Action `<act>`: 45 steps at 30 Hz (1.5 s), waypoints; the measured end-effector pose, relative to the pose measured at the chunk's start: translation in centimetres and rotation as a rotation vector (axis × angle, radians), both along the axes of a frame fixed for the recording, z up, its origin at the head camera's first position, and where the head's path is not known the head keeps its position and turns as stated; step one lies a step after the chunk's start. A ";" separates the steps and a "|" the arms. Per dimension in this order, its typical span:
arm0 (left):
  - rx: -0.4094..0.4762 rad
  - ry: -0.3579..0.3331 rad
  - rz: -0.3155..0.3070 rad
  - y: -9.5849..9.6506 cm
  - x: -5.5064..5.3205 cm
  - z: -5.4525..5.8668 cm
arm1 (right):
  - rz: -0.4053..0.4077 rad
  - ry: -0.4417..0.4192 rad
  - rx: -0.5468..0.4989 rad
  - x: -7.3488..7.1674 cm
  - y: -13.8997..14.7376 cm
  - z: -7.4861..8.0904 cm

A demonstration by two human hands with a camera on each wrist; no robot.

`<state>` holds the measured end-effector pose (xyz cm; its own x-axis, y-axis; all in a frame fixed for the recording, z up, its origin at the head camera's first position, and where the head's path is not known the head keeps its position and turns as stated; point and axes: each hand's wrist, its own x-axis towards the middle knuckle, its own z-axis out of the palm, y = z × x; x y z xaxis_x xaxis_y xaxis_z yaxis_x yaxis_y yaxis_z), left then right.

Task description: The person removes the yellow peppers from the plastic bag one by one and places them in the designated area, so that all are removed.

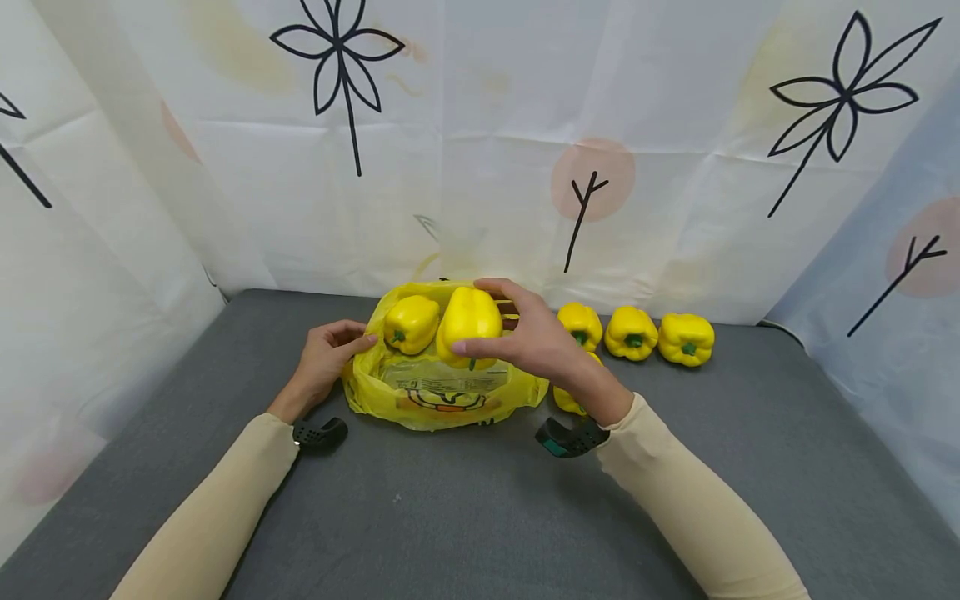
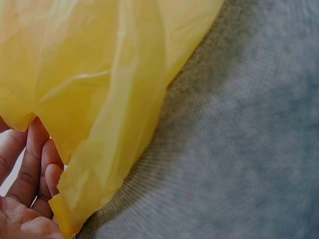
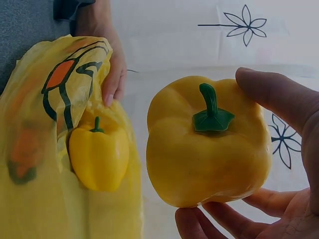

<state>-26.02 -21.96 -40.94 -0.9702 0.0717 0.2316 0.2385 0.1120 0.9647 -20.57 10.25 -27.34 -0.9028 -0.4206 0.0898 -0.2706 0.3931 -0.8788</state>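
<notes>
A yellow plastic bag (image 1: 390,408) with a printed cartoon face lies on the grey table, its mouth spread open. My left hand (image 1: 322,362) pinches the bag's left rim; in the left wrist view, yellow film (image 2: 114,99) covers part of the fingers. Inside the bag, toward the left, sits one yellow bell pepper (image 1: 411,323) with a green stem. My right hand (image 1: 540,340) grips a second yellow bell pepper (image 1: 468,321) over the bag's mouth. Seen from the right wrist, thumb and fingers span this pepper (image 3: 207,154), its green stem facing the camera.
Right of the bag, three yellow peppers stand in a row at the back: one (image 1: 581,323) partly behind my right hand, a middle one (image 1: 632,333) and a far-right one (image 1: 686,339). Another pepper (image 1: 567,402) shows partly beneath my right wrist. A printed white curtain (image 1: 480,108) hangs behind the table (image 1: 450,517).
</notes>
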 end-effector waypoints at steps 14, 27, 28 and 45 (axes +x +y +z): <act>-0.004 0.003 0.008 0.1 0.0 0.0 | 0.009 -0.012 -0.056 0.9 3.0 0.1; -0.004 0.007 0.008 0.1 0.2 0.1 | -0.038 -0.004 -0.024 1.1 6.1 -0.6; -0.004 0.008 0.007 0.1 0.2 0.1 | -0.039 -0.005 -0.026 1.1 6.3 -0.6; -0.017 -0.004 0.017 0.1 0.1 0.1 | -0.090 -0.003 -0.030 1.9 9.8 -0.2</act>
